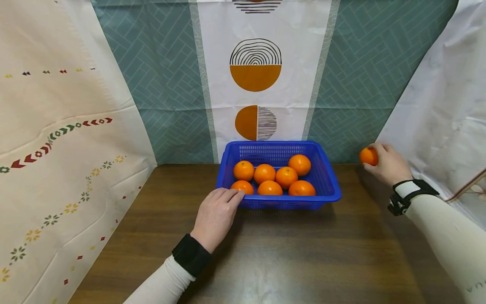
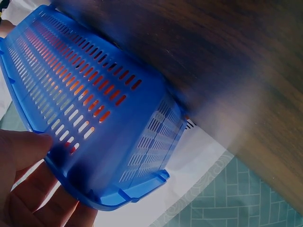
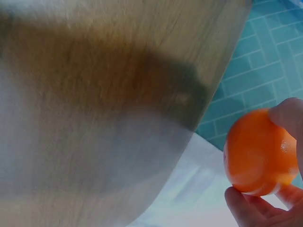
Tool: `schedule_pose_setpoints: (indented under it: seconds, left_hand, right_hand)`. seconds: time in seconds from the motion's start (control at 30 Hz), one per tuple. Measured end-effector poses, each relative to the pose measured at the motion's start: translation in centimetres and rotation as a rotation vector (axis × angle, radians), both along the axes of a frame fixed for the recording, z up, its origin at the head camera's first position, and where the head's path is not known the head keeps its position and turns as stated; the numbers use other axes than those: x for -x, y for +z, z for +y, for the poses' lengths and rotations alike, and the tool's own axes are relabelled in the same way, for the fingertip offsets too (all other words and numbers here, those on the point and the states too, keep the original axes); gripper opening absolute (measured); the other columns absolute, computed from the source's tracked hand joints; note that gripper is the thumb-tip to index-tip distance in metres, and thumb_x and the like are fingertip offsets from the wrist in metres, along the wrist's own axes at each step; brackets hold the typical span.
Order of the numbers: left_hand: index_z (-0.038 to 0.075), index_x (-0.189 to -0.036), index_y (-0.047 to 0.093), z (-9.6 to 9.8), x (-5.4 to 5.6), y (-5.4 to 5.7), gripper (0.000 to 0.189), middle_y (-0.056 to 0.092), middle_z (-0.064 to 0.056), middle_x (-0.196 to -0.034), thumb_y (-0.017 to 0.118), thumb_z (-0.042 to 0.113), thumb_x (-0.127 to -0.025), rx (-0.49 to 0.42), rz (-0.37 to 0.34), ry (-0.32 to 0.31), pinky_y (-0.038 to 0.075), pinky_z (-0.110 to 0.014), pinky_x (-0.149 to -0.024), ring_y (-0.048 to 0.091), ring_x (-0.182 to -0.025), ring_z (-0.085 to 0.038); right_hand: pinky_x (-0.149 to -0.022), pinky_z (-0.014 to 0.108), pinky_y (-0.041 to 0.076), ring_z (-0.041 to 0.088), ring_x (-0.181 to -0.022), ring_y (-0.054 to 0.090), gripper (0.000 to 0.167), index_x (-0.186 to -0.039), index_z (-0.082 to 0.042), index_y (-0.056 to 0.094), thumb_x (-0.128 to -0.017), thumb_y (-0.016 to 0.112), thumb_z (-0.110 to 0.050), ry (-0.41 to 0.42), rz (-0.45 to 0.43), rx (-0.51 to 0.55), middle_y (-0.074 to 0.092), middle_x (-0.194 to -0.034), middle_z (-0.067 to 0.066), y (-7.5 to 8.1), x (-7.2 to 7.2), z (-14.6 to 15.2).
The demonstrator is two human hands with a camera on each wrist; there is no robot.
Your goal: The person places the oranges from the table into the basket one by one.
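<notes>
A blue plastic basket [image 1: 326, 185] with slotted walls stands on the table, several oranges [image 1: 264, 173] lying inside it. My left hand [image 1: 217, 216] grips the basket's near rim toward its left corner. In the left wrist view the thumb [image 2: 28, 147] lies against the outer wall and the fingers go over the rim. Out to the right of the basket, my right hand [image 1: 392, 164] holds a single orange [image 1: 368, 156] between thumb and fingers. The right wrist view shows that orange [image 3: 259, 153] held over the table's far right corner.
The brown wooden table [image 1: 288, 249] ends at a hanging green and white patterned cloth [image 1: 174, 84] close behind the basket. A cream embroidered cloth [image 1: 68, 177] hangs along the left side, and a white cloth [image 1: 448, 105] hangs on the right beside my right hand.
</notes>
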State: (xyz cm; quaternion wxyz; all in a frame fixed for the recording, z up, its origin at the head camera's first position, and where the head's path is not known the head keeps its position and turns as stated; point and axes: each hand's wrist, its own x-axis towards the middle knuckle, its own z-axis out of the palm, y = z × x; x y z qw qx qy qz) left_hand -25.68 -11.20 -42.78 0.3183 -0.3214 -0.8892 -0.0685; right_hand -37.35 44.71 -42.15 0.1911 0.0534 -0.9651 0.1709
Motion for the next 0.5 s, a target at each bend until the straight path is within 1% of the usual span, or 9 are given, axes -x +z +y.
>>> schedule_pose_setpoints:
  seconds: [0.17,0.5]
  left_hand:
    - [0.008,-0.134,0.079,0.0,0.0,0.0,0.04,0.08,-0.008,-0.121,0.088,0.007,-0.095,0.0,-0.002,0.002,0.06,-0.041,-0.104,0.073,-0.106,-0.026]
    - [0.009,-0.134,0.079,0.1,-0.1,0.0,0.04,0.08,-0.008,-0.122,0.088,0.007,-0.095,-0.003,-0.004,0.006,0.06,-0.042,-0.105,0.074,-0.107,-0.026]
  right_hand:
    - [-0.084,0.07,0.048,0.062,-0.106,0.056,0.063,-0.145,0.004,0.051,-0.096,0.083,-0.019,0.018,0.012,0.005,0.05,-0.133,0.041,0.4,-1.0,-0.8]
    - [-0.09,0.07,0.048,0.058,-0.113,0.055,0.062,-0.147,0.002,0.052,-0.098,0.083,-0.02,0.077,0.012,0.041,0.051,-0.137,0.038,1.4,-2.6,-2.8]
